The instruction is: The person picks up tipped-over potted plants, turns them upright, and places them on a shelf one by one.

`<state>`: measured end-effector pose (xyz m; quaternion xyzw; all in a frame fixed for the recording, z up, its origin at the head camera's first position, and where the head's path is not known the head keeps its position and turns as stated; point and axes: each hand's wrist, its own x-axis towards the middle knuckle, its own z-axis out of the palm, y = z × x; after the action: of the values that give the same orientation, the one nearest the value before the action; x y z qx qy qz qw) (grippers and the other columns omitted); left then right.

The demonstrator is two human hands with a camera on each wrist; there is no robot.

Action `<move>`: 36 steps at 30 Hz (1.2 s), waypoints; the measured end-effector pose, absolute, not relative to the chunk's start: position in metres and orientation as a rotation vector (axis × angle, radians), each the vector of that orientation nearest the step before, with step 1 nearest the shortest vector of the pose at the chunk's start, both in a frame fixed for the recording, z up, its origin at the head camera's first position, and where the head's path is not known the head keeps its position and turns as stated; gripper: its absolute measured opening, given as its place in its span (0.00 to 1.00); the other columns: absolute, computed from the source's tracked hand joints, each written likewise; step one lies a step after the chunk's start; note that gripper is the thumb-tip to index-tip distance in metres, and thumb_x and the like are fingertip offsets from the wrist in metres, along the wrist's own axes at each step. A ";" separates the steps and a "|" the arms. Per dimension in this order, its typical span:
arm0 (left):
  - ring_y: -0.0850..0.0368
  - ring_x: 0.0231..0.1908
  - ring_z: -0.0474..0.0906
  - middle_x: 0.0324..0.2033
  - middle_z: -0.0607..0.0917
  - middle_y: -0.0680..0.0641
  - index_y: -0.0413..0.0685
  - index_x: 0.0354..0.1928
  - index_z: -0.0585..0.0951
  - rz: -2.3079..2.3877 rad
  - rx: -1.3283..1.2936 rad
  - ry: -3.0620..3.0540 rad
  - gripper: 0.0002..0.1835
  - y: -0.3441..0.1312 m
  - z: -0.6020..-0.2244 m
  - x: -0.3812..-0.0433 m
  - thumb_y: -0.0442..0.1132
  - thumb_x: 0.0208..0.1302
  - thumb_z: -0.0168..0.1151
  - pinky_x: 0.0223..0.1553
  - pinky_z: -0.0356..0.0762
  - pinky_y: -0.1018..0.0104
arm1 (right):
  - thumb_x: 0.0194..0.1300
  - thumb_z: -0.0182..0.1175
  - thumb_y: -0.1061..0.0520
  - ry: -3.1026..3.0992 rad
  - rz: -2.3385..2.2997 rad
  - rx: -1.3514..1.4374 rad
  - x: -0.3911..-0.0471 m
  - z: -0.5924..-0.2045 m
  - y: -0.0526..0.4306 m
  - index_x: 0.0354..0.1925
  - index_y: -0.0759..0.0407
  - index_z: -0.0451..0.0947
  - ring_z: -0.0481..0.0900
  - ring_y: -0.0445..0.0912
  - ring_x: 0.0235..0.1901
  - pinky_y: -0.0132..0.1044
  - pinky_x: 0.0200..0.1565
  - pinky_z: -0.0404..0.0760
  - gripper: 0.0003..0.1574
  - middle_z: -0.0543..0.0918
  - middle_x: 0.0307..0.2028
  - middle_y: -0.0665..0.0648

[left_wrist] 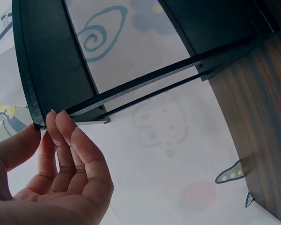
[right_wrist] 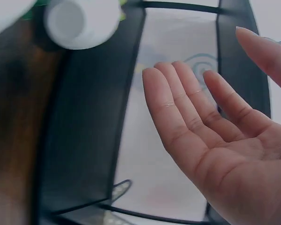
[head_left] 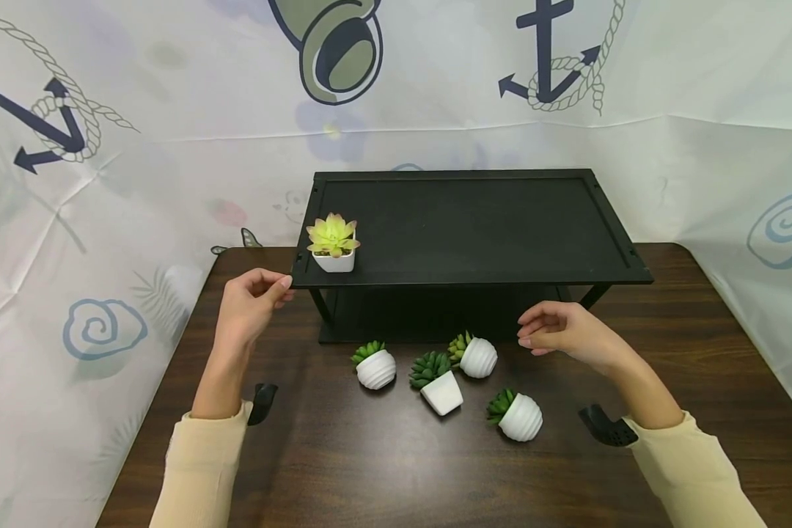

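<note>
A black two-tier shelf (head_left: 475, 227) stands on the table. My left hand (head_left: 246, 306) pinches the front left corner of its top board; in the left wrist view the thumb (left_wrist: 21, 147) lies on one side of that corner and the fingers on the other. Near that corner, a yellow-green succulent in a square white pot (head_left: 334, 246) stands upright on the board. My right hand (head_left: 574, 334) hovers by the shelf's front right, its fingers loosely extended and holding nothing. Closest to it is a tipped succulent in a round ribbed pot (head_left: 479, 357).
More small succulents lie on their sides before the shelf: a round ribbed pot (head_left: 376, 369), a square white pot (head_left: 442, 393) and another ribbed pot (head_left: 523, 418). The shelf's lower board (head_left: 422, 315) sits low over the brown wooden table (head_left: 383, 477). A printed cloth (head_left: 435, 95) hangs behind.
</note>
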<state>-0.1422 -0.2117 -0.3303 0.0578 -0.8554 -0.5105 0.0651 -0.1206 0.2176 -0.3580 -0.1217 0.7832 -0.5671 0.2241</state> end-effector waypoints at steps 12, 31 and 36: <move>0.67 0.27 0.77 0.32 0.80 0.41 0.31 0.42 0.77 -1.552 0.176 -2.580 0.13 -0.212 -0.330 -0.142 0.37 0.64 0.57 0.31 0.74 0.76 | 0.58 0.63 0.59 2.078 -1.466 -0.290 -0.103 -0.403 0.229 0.48 0.78 0.66 0.79 0.54 0.40 0.48 0.41 0.78 0.27 0.77 0.38 0.63; 0.67 0.26 0.77 0.32 0.80 0.40 0.31 0.41 0.77 -1.536 0.176 -2.590 0.13 -0.212 -0.329 -0.143 0.38 0.64 0.57 0.31 0.74 0.76 | 0.53 0.67 0.58 2.068 -1.376 -0.292 -0.086 -0.429 0.222 0.45 0.76 0.69 0.76 0.45 0.31 0.41 0.32 0.78 0.28 0.76 0.35 0.59; 0.65 0.27 0.76 0.32 0.81 0.40 0.31 0.41 0.78 -1.538 0.182 -2.595 0.13 -0.212 -0.329 -0.143 0.38 0.64 0.57 0.31 0.74 0.75 | 0.52 0.68 0.56 2.086 -1.340 -0.307 -0.084 -0.432 0.222 0.43 0.73 0.70 0.75 0.44 0.29 0.40 0.29 0.78 0.27 0.76 0.32 0.57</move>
<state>-0.1426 -0.2117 -0.3293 0.0599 -0.8571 -0.5081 0.0596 -0.0842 0.2215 -0.4320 -0.1167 0.7921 -0.5088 0.3164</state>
